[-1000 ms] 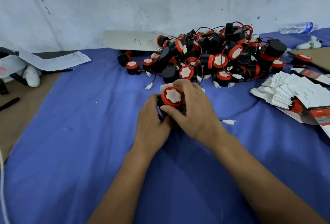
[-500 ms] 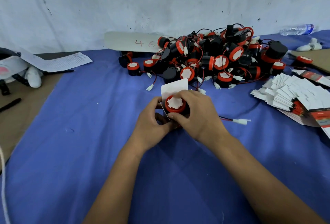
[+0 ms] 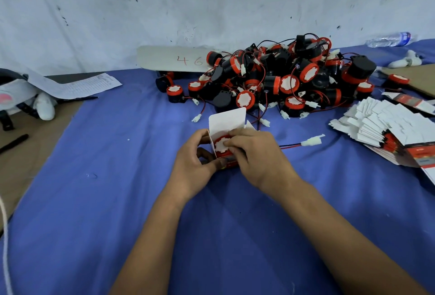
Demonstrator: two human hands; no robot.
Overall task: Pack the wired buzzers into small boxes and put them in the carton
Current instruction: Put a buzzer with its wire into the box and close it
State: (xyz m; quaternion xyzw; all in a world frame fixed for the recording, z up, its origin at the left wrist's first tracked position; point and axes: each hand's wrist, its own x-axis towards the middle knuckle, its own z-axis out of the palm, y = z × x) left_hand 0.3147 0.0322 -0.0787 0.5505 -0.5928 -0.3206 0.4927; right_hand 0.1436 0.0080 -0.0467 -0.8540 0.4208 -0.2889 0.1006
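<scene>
buzzer (image 3: 222, 146): centre frame, we see it seated in small box (image 3: 226, 118), flap up
left hand (image 3: 193, 167): grips box side
right hand (image 3: 256, 156): fingers curled, pressing buzzer
pile (image 3: 282, 78): upper centre on worktop (image 3: 94, 200)

Buzzer (image 3: 222, 145) now down inside small box (image 3: 227, 118).

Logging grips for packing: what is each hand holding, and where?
Left hand grips the small box at its lower left side; right hand presses the buzzer into it.
</scene>
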